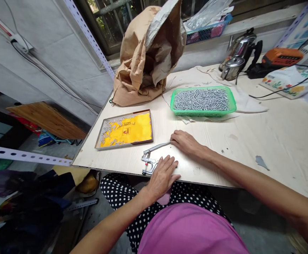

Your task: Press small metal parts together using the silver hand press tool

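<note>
A small metal hand press with a long lever (150, 157) is clamped at the near edge of the pale wooden table (262, 141). My left hand (162, 174) lies flat beside its base with fingers stretched out, holding nothing. My right hand (185, 141) rests palm down with its fingertips on the end of the lever. A flat tray with a yellow lining (126, 129) holds several small metal pieces at its left side. A green basket (203, 100) full of the same metal pieces stands further back on a white cloth.
A crumpled brown paper sack (148, 56) stands at the table's back left. A steel kettle (238, 53), an orange tool (283, 56), cables and a printed box sit at the back right. The floor with clutter lies to the left of the table.
</note>
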`<state>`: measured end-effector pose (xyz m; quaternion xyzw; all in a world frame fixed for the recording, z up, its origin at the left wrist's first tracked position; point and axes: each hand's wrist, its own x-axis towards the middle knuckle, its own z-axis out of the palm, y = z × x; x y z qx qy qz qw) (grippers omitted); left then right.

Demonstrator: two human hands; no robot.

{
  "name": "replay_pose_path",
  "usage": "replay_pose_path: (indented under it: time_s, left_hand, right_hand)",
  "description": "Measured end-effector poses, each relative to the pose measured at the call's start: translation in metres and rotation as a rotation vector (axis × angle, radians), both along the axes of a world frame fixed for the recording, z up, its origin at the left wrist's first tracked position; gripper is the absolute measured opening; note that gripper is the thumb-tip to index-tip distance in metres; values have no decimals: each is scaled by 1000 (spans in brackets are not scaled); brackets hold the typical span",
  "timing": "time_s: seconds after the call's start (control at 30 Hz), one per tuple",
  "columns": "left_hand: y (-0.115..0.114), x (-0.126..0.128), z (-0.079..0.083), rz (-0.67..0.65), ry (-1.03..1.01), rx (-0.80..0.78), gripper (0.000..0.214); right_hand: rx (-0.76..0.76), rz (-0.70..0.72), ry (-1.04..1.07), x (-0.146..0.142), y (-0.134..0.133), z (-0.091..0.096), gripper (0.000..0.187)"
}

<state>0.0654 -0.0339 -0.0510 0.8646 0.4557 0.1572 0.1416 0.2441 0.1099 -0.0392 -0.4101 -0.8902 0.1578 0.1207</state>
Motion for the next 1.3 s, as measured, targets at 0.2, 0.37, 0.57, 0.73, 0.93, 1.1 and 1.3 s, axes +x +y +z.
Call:
replay_pose_path:
  time_s: [0.2,0.37,0.57,0.73,0.93,1.1,1.3]
  left_hand:
    - [-1,-1,1,-21,-65,-13,46]
    - [-4,-1,-3,31,-76,-148,43]
    - [-8,-2,-5,71,-64,-208,44]
    - [-12,0,-4,77,-56,-233,46]
    - [23,-56,24,106,-43,111,33]
    - [86,-162,62,553,289,111,25]
    - [115,-233,62,483,520,-125,26]
  right_hand:
    - [136,-41,-125,-41,-2,21,16]
    - [140,531,-101,-92,-43,24,11]
    - [208,773,-190,-122,-57,29,10]
    - [179,691,-106,-137,-55,29,11]
    - [280,246,370,-82,5,75,16]
    - [477,-194,438,24,87,103,19]
    - [518,-343,352,84,125,98,26]
